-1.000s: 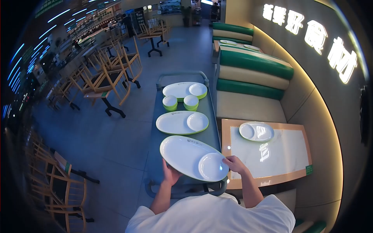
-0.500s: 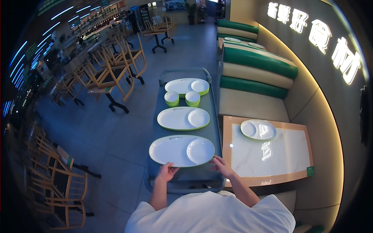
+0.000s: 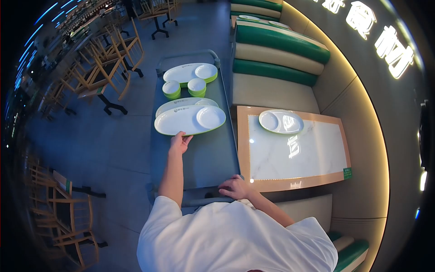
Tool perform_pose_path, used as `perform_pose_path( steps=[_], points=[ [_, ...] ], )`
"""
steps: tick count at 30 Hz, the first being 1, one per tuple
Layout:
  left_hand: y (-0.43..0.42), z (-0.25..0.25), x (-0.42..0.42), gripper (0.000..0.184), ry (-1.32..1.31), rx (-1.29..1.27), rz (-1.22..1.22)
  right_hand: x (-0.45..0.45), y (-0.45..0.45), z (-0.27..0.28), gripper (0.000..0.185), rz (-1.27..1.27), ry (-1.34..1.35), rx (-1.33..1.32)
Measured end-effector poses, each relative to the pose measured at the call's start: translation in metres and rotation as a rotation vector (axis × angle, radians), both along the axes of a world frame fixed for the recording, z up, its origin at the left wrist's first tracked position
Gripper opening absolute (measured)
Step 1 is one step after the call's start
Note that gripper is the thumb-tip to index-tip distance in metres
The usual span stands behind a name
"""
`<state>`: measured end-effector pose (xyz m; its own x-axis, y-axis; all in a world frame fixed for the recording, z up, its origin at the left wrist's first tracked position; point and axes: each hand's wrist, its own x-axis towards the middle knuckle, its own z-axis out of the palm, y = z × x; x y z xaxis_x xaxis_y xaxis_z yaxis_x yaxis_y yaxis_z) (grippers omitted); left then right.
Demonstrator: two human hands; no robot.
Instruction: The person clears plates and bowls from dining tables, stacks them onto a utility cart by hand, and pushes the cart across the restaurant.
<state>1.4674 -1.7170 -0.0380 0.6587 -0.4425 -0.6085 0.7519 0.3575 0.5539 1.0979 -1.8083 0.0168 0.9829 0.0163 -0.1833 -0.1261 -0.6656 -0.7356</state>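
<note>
My left hand [image 3: 181, 142] grips the near edge of a white oval divided plate [image 3: 176, 121] with a green underside. This plate overlaps the front of another white divided plate [image 3: 168, 104], partly covering it. Whether the two touch is unclear. My right hand [image 3: 234, 187] is off the plates, fingers loosely bent, at the near right corner of the grey trolley [image 3: 204, 165]. Beyond the plates, two stacks of small green-and-white bowls, the left stack [image 3: 171, 89] and the right stack [image 3: 197, 87], stand before a stack of oval plates [image 3: 181, 74].
Right of the trolley is a marble-topped table [image 3: 312, 154] bearing a divided plate [image 3: 281, 121]. A green-and-beige booth bench [image 3: 276, 88] stands behind it. On the left, wooden chairs [image 3: 102, 72] rest upside down on tables, with more chairs [image 3: 63, 217] nearer.
My left hand has moved the near plate forward over the plate ahead of it. My right hand has let go of that plate and stayed near the trolley's close end. The view has shifted.
</note>
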Motion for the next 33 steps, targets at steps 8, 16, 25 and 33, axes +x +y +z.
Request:
perform_pose_path(
  steps=[8,16,25,33],
  points=[
    [-0.015,-0.028,0.045,0.017,0.051,-0.031,0.017,-0.006,0.0,0.0,0.036,-0.087,-0.053,0.048],
    [-0.036,-0.033,0.058,0.034,-0.019,0.147,0.073,-0.002,-0.002,-0.004,0.035,-0.026,-0.052,0.008],
    [-0.042,-0.027,0.075,0.042,-0.004,0.312,0.075,-0.009,-0.004,-0.013,0.033,-0.043,-0.163,0.064],
    [-0.036,-0.056,0.123,0.031,0.005,0.425,0.02,-0.016,-0.007,-0.02,0.034,-0.112,-0.244,0.164]
  ],
)
